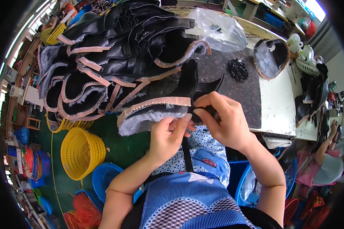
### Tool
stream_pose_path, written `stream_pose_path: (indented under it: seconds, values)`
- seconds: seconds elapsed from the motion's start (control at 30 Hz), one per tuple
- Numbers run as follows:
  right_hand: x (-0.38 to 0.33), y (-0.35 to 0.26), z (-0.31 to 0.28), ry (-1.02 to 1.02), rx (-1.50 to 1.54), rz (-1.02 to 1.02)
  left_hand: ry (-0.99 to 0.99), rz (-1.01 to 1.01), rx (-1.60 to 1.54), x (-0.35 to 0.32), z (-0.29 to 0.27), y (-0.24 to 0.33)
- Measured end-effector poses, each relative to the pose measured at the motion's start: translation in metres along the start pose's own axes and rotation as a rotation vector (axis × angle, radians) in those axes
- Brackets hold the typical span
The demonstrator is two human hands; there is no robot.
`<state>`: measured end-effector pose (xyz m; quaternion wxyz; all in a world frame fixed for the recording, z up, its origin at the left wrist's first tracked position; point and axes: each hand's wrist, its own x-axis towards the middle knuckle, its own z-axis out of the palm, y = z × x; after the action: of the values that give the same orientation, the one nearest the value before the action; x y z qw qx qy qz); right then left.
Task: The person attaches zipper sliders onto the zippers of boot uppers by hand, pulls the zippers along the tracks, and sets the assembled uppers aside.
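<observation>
Both hands work on one black shoe upper (156, 104) with grey fleece lining and a tan, zigzag-stitched edge strip. It is held at the table's near edge, its long lined side hanging to the left. My left hand (167, 135) pinches the lower edge from below, thumb on top. Close beside it, my right hand (227, 120) has thumb and forefinger pressed together at the upper's black end. Whatever small part lies between those fingertips is hidden. Black flaps of the upper stand up beyond the hands on the dark table mat (239, 97).
A large heap of similar black uppers (122, 49) covers the table's left. Farther right lie a clear plastic bag (221, 30), a small black pile (238, 70) and a fleece-lined piece (271, 59). Yellow (82, 152) and blue baskets (107, 179) stand below. Another person (321, 164) sits far right.
</observation>
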<state>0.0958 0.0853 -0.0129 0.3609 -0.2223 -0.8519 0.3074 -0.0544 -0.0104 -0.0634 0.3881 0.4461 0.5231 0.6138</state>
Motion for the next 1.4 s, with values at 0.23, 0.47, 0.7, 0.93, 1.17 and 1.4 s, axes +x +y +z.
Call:
stream_pose_path:
  seconds: [0.23, 0.47, 0.7, 0.93, 1.17, 1.4]
  values:
    - [-0.004, -0.009, 0.005, -0.103, 0.492, 0.395, -0.085, -0.19, -0.135, -0.003, -0.022, 0.02]
    - [-0.007, -0.003, 0.004, -0.165, 0.383, 0.226, -0.137, -0.192, 0.036, -0.01, -0.028, 0.019]
    - [-0.008, -0.014, -0.001, -0.123, 0.366, 0.349, -0.138, 0.059, 0.255, -0.011, -0.024, 0.004]
    - [-0.015, -0.007, 0.001, -0.103, 0.403, 0.362, -0.209, 0.04, 0.195, -0.012, -0.023, -0.001]
    - [-0.018, -0.015, -0.001, -0.127, 0.583, 0.537, -0.126, -0.008, 0.062, -0.016, -0.021, -0.003]
    - [-0.028, -0.01, 0.011, -0.077, 0.606, 0.402, -0.124, -0.112, -0.012, -0.021, -0.023, 0.014]
